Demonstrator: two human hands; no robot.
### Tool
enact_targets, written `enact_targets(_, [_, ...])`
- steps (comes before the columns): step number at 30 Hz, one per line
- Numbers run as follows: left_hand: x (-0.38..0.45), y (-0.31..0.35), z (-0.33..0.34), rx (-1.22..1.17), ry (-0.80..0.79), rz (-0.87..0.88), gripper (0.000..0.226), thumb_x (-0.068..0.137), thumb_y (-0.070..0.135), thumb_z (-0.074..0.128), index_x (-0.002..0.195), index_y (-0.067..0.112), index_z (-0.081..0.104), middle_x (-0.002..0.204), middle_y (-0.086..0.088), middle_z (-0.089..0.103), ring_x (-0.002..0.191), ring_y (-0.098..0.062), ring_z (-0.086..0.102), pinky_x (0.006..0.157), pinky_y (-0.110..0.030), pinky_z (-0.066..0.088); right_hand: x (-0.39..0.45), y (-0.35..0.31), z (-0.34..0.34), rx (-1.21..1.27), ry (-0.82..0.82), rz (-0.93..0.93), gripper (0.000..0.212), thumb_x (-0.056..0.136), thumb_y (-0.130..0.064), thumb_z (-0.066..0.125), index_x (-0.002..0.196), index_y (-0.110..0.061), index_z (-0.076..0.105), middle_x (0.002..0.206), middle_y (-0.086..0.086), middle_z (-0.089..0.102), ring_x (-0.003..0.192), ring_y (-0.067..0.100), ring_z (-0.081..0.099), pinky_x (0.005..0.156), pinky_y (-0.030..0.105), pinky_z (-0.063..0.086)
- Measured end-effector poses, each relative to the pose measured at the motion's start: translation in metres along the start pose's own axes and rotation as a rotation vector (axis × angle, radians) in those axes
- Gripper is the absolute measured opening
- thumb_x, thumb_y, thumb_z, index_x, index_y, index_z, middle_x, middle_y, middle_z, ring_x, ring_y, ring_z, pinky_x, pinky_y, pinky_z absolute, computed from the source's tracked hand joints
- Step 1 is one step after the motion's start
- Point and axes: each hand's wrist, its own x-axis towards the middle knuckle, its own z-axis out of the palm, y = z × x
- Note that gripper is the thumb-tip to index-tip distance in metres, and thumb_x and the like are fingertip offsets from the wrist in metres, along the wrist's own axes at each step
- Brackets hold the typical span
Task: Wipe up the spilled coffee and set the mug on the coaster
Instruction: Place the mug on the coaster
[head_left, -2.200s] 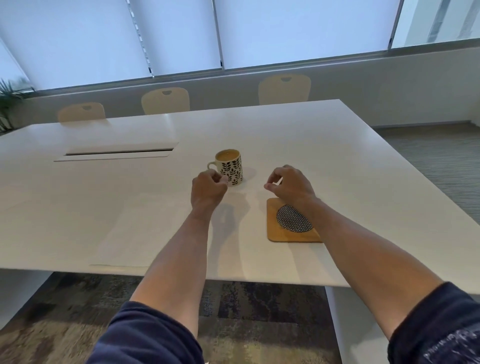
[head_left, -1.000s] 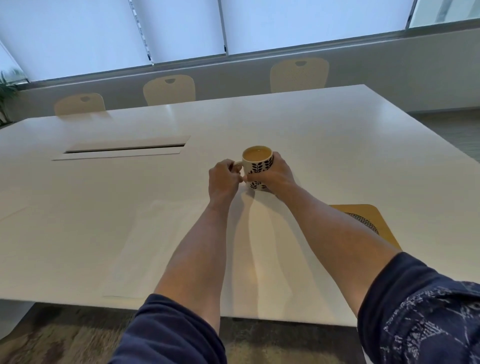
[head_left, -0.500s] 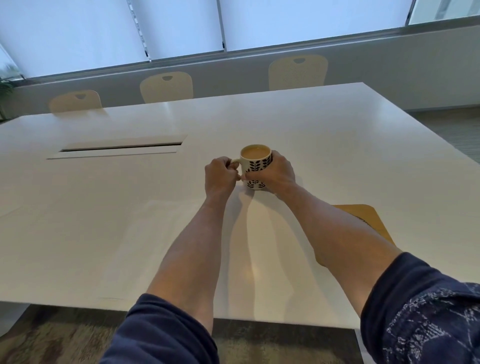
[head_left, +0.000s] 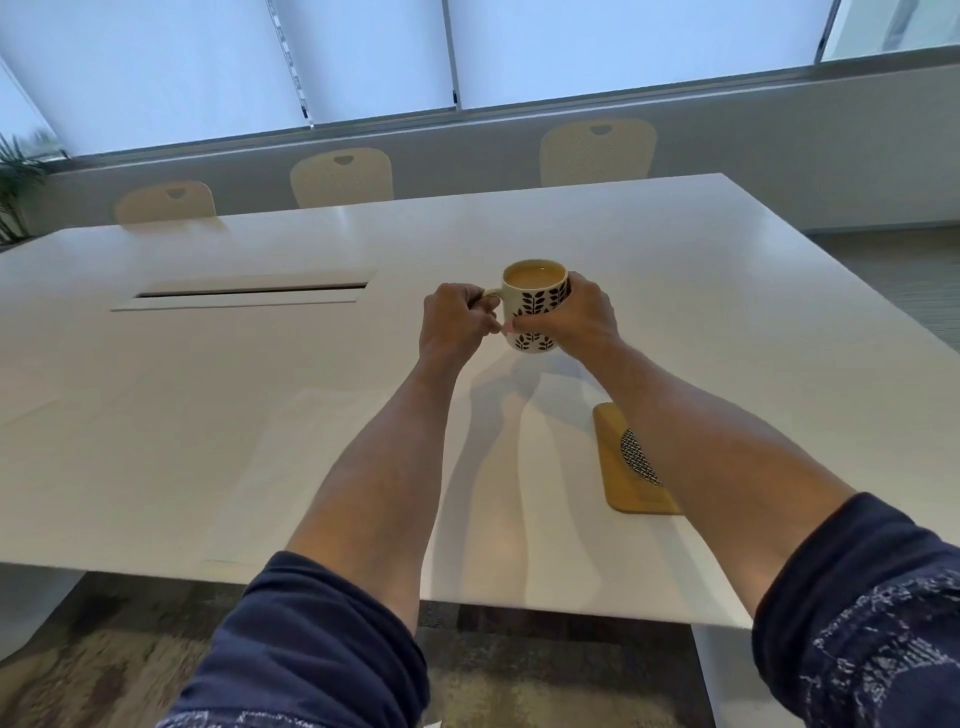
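Glazed ceramic mug (head_left: 535, 306), wooden coaster (head_left: 615, 467)

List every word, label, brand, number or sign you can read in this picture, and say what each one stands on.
None: no readable text anywhere in the view.
Mug: only a dark leaf pattern, no lettering.
Coaster: a woven black-and-white disc on wood, no label.
Right sleeve: pale mottled print, no letters to make out.
Table and chair backs: no markings.

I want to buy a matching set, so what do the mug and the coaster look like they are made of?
The mug looks like glazed ceramic: cream, smooth, with printed dark leaf motifs. The coaster looks like pale wood or bamboo, with a matte, rounded edge; its round dark-and-white patterned inset could be woven or printed, which I cannot tell.
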Motion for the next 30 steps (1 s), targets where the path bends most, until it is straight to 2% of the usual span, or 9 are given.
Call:
enact_targets(3, [-0.006,0.011,0.003,-0.01,-0.024,0.026,0.013,0.088,0.005,0.072,0.078,-0.001,0.077,0.064,-0.001,0.074,0.062,-0.016,0.074,0.075,-0.042,0.065,-0.006,0.003,-0.014,-0.002,0.006,-0.004,0.085,0.045,-0.065,0.089,0.115,-0.023,0.065,0.099,-0.009,0.072,0.09,0.012,0.068,0.076,0.031,0.057])
enact_targets(10, [-0.027,0.03,0.015,-0.031,-0.087,0.068,0.021,0.094,0.018,0.073,0.082,0.001,0.079,0.066,-0.008,0.076,0.06,-0.013,0.073,0.074,-0.038,0.065,-0.027,0.017,-0.046,-0.014,0.024,0.014,0.082,0.045,-0.064,0.088,0.113,-0.024,0.065,0.096,-0.011,0.07,0.088,0.01,0.067,0.075,0.031,0.057])
enact_targets(14, [-0.04,0.036,0.019,-0.018,-0.15,0.071,0.02,0.094,0.022,0.074,0.088,0.005,0.081,0.068,-0.006,0.077,0.069,-0.021,0.077,0.074,-0.039,0.065,-0.043,0.024,-0.06,-0.027,0.033,0.024,0.079,0.047,-0.06,0.091,0.112,-0.023,0.065,0.095,-0.011,0.07,0.087,0.011,0.067,0.073,0.032,0.056])
enact_targets(19, [-0.057,0.042,0.02,-0.054,-0.251,0.052,0.023,0.092,0.025,0.078,0.093,0.002,0.081,0.075,-0.01,0.079,0.071,-0.018,0.079,0.073,-0.036,0.066,-0.067,0.031,-0.076,-0.044,0.042,0.019,0.079,0.051,-0.056,0.093,0.115,-0.021,0.063,0.093,-0.012,0.066,0.086,0.011,0.065,0.068,0.027,0.048])
enact_targets(25, [-0.069,0.049,0.018,-0.101,-0.385,-0.003,0.03,0.087,0.027,0.082,0.101,0.0,0.08,0.082,-0.014,0.08,0.077,-0.021,0.08,0.071,-0.029,0.064,-0.09,0.038,-0.087,-0.053,0.066,0.049,0.08,0.05,-0.058,0.092,0.115,-0.024,0.062,0.094,-0.013,0.068,0.09,0.014,0.067,0.076,0.036,0.057])
enact_targets(30, [-0.073,0.06,0.019,-0.138,-0.474,-0.039,0.031,0.086,0.026,0.082,0.104,0.0,0.08,0.087,-0.017,0.08,0.078,-0.021,0.079,0.068,-0.026,0.063,-0.104,0.042,-0.097,-0.051,0.105,0.053,0.08,0.049,-0.061,0.091,0.115,-0.026,0.062,0.097,-0.013,0.07,0.09,0.012,0.068,0.076,0.035,0.057])
